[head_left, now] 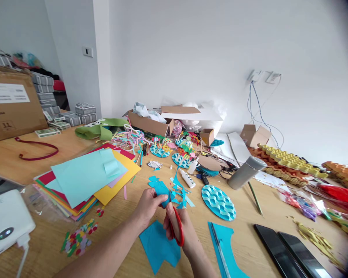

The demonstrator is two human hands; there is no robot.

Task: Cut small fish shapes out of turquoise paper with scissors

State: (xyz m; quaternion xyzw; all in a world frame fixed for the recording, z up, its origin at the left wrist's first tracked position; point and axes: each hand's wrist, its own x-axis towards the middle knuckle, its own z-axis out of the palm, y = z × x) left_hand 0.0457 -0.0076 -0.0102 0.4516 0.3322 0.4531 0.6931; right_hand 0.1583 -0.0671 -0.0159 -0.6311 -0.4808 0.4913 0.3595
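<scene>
My left hand (pixel 148 204) pinches a piece of blue paper (pixel 161 190) above the table. In my right hand (pixel 179 226) are red-handled scissors (pixel 179 227), their blades against the paper's right edge. Blue paper offcuts (pixel 179 197) lie just beyond my hands. Below my wrists rests a larger blue sheet (pixel 159 247) with a notched edge. To the right is a blue oval with pale wavy strips (pixel 219 201). Nearer me, a pen (pixel 219 247) lies on another cut blue sheet (pixel 230 251). A white glue bottle (pixel 187 178) lies past the offcuts.
A stack of coloured paper (pixel 84 177) and paper scraps (pixel 79 237) are on the left, beside a white device (pixel 7 224). On the right are a grey tumbler (pixel 246 172), two phones (pixel 278 251) and egg trays (pixel 290 162). Decorated ovals (pixel 182 160) and boxes (pixel 147 122) crowd the back.
</scene>
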